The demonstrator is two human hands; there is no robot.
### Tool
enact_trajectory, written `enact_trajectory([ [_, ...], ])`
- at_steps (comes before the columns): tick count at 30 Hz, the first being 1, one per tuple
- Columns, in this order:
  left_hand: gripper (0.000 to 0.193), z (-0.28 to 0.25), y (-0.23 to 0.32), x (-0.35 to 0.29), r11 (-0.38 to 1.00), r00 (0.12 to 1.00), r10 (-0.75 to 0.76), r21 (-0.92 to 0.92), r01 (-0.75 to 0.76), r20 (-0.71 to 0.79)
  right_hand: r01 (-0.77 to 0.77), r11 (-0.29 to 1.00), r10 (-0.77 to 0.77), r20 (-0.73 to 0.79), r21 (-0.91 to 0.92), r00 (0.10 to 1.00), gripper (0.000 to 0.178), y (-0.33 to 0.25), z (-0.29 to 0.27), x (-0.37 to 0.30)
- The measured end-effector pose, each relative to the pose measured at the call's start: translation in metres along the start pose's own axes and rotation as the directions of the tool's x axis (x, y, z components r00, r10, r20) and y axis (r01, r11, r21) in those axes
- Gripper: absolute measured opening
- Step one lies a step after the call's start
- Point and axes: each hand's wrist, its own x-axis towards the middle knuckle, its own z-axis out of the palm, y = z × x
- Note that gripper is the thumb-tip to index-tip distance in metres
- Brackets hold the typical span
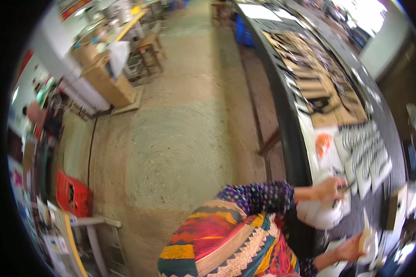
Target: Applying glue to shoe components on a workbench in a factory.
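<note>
My left hand (330, 189) is over the dark worktable (295, 154), its fingers curled around a small dark object (345, 187) too blurred to name. Just below that hand lies a rounded white bundle (322, 216). Nearer the lower edge, my right hand (350, 249) grips a white, pointed piece with a cream edge (368, 242). Beyond the left hand, several pale pieces with dark stripes (366, 159) lie overlapping. Beside them is a clear plastic bag with an orange print (325, 147).
Farther along the table lie brown cardboard sheets with black strips (312, 85). A box (396, 207) stands at the right. On the floor side are a wooden stool (149, 46), a cardboard box (108, 85), a red plastic crate (74, 194) and a pale frame (94, 224).
</note>
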Motion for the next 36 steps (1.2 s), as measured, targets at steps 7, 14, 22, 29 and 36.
enact_trajectory([
  [7,0.024,0.075,-0.083,0.156,0.975,0.954,-0.054,-0.190,0.114,0.294,0.150,0.925,-0.252,-0.268,-0.349,0.930,0.077,-0.133,-0.043,-0.087],
  [14,0.008,0.035,-0.236,0.198,0.945,0.971,-0.236,0.225,0.237,-0.031,-0.014,0.839,-0.245,-0.400,-0.544,0.883,0.082,-0.125,-0.017,-0.129],
  [22,0.027,-0.013,-0.288,0.198,0.661,0.990,0.074,0.750,0.040,-0.118,-0.094,0.820,-0.184,-0.415,-0.565,0.891,0.080,-0.124,-0.009,-0.140],
  [29,0.051,0.023,-0.305,0.187,0.487,0.977,0.049,0.859,0.157,-0.207,-0.101,0.743,-0.263,-0.427,-0.662,0.865,0.080,-0.135,-0.009,-0.151],
  [36,0.035,0.060,-0.315,0.181,0.426,0.993,0.068,0.897,-0.114,0.094,-0.045,0.769,-0.300,-0.422,-0.637,0.856,0.078,-0.141,-0.024,-0.151],
])
